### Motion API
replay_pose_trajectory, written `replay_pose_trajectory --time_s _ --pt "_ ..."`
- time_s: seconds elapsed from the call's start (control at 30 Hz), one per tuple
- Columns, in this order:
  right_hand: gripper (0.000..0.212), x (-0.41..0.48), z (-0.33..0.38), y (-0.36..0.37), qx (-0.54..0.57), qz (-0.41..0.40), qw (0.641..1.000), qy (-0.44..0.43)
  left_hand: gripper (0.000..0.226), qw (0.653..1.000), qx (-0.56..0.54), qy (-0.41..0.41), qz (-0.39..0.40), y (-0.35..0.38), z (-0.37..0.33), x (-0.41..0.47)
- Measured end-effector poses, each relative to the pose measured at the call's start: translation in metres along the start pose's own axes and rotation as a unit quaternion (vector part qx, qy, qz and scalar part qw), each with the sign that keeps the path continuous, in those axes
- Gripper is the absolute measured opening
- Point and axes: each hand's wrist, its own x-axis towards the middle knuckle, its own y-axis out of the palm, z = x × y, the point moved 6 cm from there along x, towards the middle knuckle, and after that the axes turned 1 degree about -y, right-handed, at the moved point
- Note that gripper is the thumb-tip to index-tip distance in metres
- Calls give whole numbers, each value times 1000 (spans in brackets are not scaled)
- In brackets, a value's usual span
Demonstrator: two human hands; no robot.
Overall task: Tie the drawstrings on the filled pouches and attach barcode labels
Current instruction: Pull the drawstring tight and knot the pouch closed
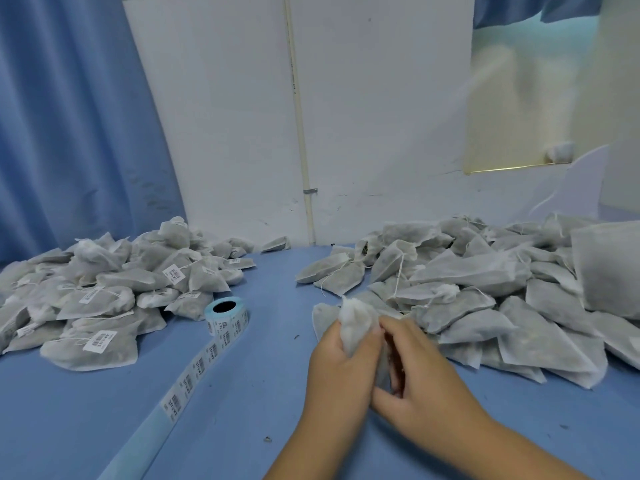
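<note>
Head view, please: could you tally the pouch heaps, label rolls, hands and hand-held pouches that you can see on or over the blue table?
Pouch heaps: 2 (labelled heap, unlabelled heap)
Label roll: 1
Hands: 2 (left hand, right hand)
Held pouch: 1
Total: 6

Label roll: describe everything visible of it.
The label roll is a small spool of pale blue backing paper carrying white barcode stickers, its dark core opening showing on top. It sits on the blue table beside the labelled pouch pile. A loose strip trails from it toward the near-left. Neither the left hand nor the right hand touches it.
</note>
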Motion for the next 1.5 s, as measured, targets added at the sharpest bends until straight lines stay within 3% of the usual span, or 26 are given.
replay_pose_trajectory --time_s 0.1,0.2,0.3,0.43,0.6,0.73,0.87,1.07,1.2,1.37,1.5 --pt "44 -2 1 -6 8 20 1000 -14 25 998 -43 -38 -14 -7 3 4" --pt "34 0 -2 -15 82 -32 996 3 18 999 -1 -39 -24 -13 7 8" --pt "30 1 -5 -18 155 -57 986 30 22 995 84 44 -9 -13 -1 8" --pt "36 1 -4 -13 223 -46 972 62 28 954 240 181 25 -2 -12 1" --pt "22 2 -10 -17 200 -94 970 106 25 933 273 224 61 11 -10 -5" --pt "20 3 -14 -26 230 -107 959 127 52 922 307 227 70 10 -8 -4" --pt "16 3 -25 -25 321 -98 921 199 57 927 304 210 68 6 -7 -3" --pt "12 5 -22 -14 545 -31 797 258 35 943 278 139 116 11 -1 -6" --pt "7 6 -19 -10 608 0 746 272 29 941 274 141 142 14 -6 -10" --pt "21 10 -30 -20 624 -33 730 278 36 922 319 166 143 13 -10 -11" --pt "23 12 -41 -25 628 -64 722 283 47 917 342 183 92 11 -14 -9"
